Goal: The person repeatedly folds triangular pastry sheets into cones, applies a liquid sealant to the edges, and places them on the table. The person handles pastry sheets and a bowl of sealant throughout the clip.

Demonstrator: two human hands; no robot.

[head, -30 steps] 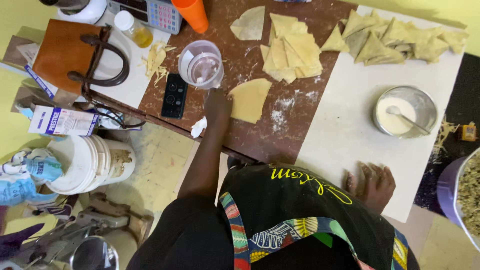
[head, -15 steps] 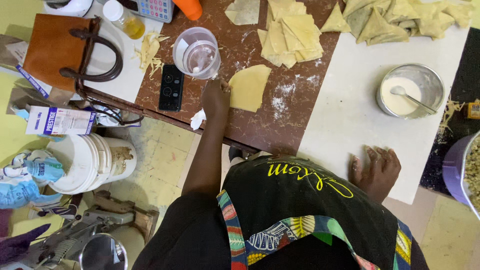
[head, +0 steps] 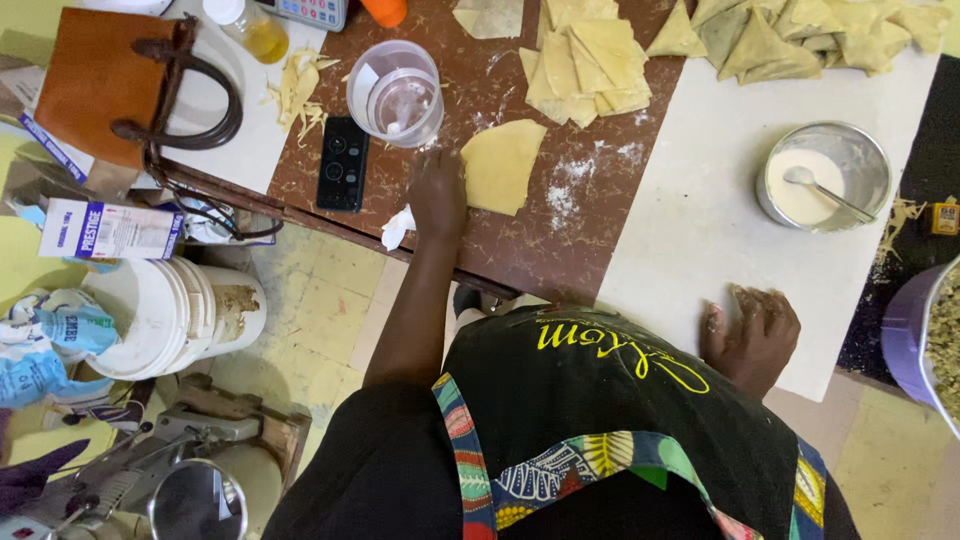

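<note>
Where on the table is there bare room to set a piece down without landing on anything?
The widest free patch is the white board between the loose pastry sheet, the metal bowl and the right hand. A narrower brown strip lies below that sheet. The far edge is crowded: stacked sheets, folded triangles. The left hand is hemmed in by cup and phone.
</note>
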